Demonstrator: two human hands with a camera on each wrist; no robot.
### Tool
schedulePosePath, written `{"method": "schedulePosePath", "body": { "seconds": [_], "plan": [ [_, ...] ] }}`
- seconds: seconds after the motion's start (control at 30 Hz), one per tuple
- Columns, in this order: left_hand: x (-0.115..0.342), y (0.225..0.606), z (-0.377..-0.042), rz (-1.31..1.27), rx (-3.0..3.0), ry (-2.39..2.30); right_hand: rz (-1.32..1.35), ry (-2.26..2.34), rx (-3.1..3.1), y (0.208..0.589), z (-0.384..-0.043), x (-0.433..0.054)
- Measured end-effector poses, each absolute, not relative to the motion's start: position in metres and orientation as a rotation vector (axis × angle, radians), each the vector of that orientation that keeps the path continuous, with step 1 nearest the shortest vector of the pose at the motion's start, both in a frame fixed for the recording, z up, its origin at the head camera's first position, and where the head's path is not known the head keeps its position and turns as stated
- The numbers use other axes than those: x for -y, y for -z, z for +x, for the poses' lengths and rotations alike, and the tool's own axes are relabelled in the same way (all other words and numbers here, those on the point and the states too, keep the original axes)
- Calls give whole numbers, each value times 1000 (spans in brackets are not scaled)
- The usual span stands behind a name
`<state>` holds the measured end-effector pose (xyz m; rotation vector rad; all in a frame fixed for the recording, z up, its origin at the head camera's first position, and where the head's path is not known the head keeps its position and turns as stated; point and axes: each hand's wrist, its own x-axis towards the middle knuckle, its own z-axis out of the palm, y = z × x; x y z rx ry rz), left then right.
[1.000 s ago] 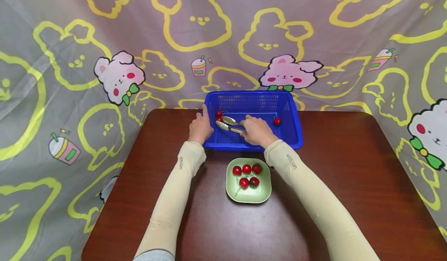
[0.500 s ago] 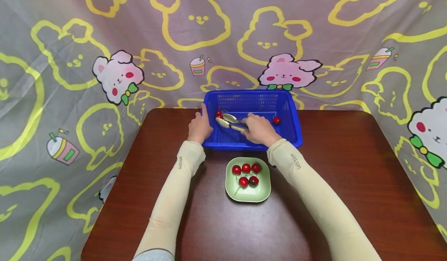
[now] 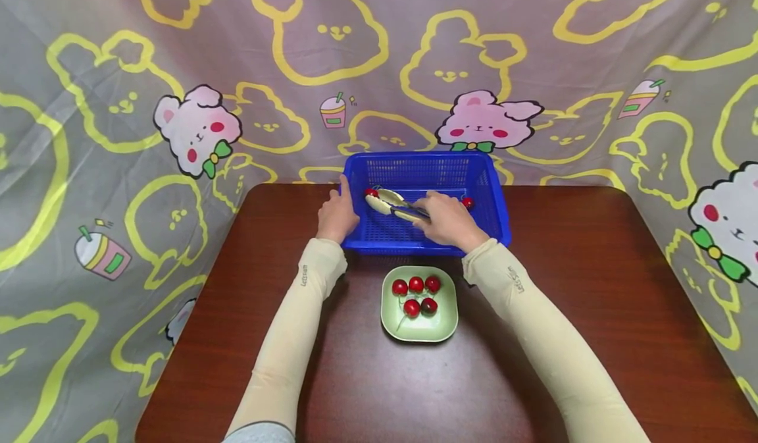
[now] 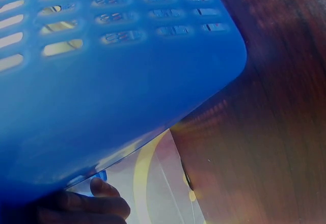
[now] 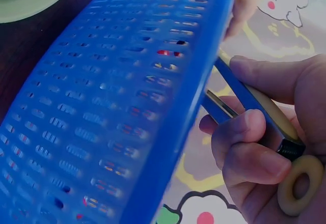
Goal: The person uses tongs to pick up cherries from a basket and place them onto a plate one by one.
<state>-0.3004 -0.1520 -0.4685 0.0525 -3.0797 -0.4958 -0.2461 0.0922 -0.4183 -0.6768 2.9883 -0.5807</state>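
Note:
In the head view my left hand (image 3: 338, 215) holds the left rim of a blue perforated plastic basket (image 3: 500, 222); its fingers (image 4: 104, 196) show at the rim in the left wrist view. My right hand (image 3: 449, 221) grips food tongs (image 3: 404, 210) with cream scalloped heads and a ring at the handle end. The tong heads are inside the basket, slightly apart, beside a red cherry (image 3: 370, 193) at the left. Whether anything lies between the heads I cannot tell. Another cherry (image 3: 468, 203) sits at the basket's right, partly behind my right hand.
A pale green square plate (image 3: 435, 332) with several red cherries (image 3: 416, 284) stands in front of the basket. Both are on a brown wooden table (image 3: 237, 338). A patterned cloth (image 3: 367, 94) hangs close behind the basket and along both sides.
My right hand has shifted slightly right with the tongs, and their heads have risen a little in the view. One of two cherries visible at the left is now hidden. My left hand stays put.

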Motion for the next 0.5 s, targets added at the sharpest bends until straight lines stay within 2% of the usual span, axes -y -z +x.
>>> {"method": "schedulePosePath", "body": {
  "seconds": [0.5],
  "plan": [
    [152,471,-302,48,3073,495,-725,663,-3055,408,-220,-120]
  ]
}}
